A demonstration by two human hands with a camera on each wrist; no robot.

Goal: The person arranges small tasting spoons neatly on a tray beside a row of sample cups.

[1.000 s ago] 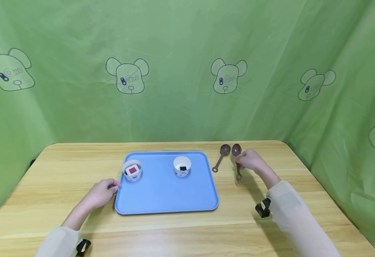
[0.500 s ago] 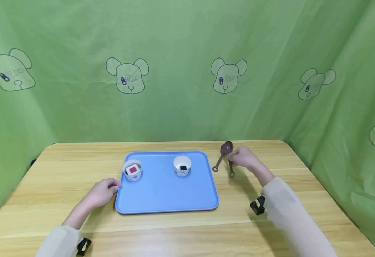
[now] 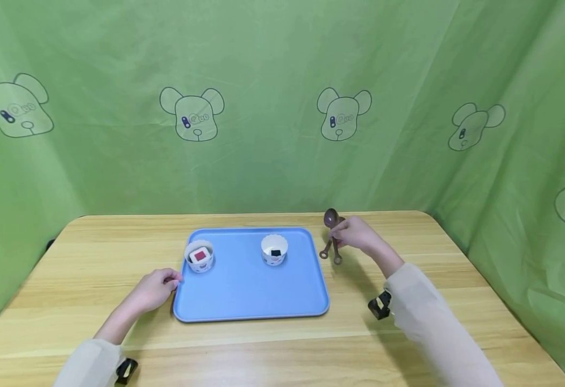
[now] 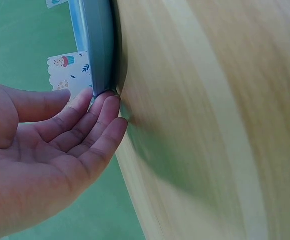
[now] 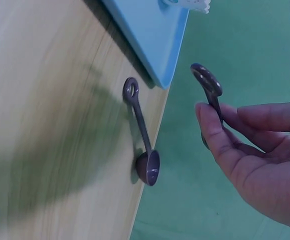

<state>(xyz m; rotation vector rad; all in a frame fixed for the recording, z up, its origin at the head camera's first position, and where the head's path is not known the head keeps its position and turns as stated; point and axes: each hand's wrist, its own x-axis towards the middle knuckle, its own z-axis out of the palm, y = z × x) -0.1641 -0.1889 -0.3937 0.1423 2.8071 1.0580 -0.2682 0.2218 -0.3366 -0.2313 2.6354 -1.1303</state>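
Note:
My right hand (image 3: 357, 235) pinches a brown measuring spoon (image 3: 330, 217) by its handle, above the table. Below it another brown measuring spoon (image 5: 144, 125) lies on the wood, apart from the held one in the right wrist view. The held spoon's bowl is mostly hidden there by the fingers. At the left edge of a blue tray (image 3: 243, 293), my left hand (image 3: 152, 290) touches the rim with loosely bent fingertips. In the left wrist view its thumb (image 4: 42, 104) stands away from the rim.
On the tray stand two patterned paper cups, the left cup (image 3: 201, 266) with a white block with a red patch (image 3: 199, 256), the right cup (image 3: 274, 245) with a black-topped piece (image 3: 276, 253). A green curtain (image 3: 263, 172) hangs behind the wooden table (image 3: 243, 360).
My right hand has carried the held measuring spoon leftward, over the other spoon and closer to the tray. The left hand, tray and cups have stayed in place.

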